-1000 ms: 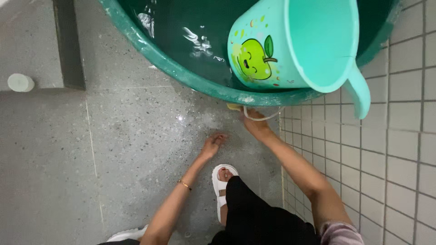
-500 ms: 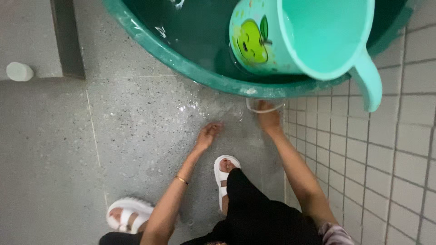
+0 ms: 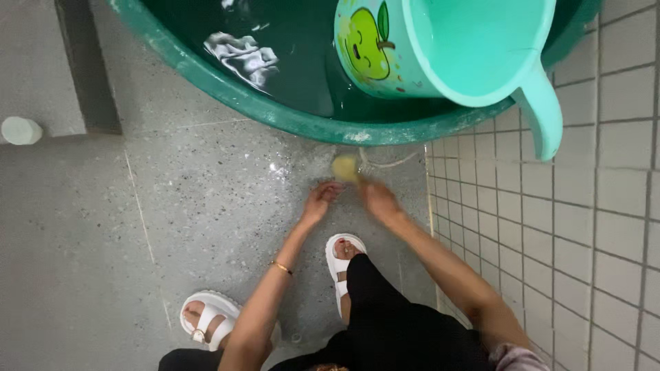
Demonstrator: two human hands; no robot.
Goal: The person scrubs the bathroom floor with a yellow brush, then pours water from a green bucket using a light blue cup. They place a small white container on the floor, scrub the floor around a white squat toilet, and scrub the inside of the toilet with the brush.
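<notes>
right hand (image 3: 379,200) grips yellow sponge (image 3: 344,166) low over wet floor (image 3: 227,206) by green basin (image 3: 275,117), left hand (image 3: 321,201) loosely curled, empty; risk: sandal (image 3: 342,260) may slip on slick floor.

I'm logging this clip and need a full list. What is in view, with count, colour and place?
Basin: one, dark green, top, holding water.
Jug: one, turquoise with a green apple picture, in the basin at right.
Sponge: one, yellowish, blurred, below the basin rim at the right hand.
Round cap: one, pale, far left.
Floor: grey speckled, wet.
Wall tiles: white, right.
Sandals: two, white.
Bracelet: one, gold, left wrist.
Left hand: open.
Right hand: at the sponge.
</notes>
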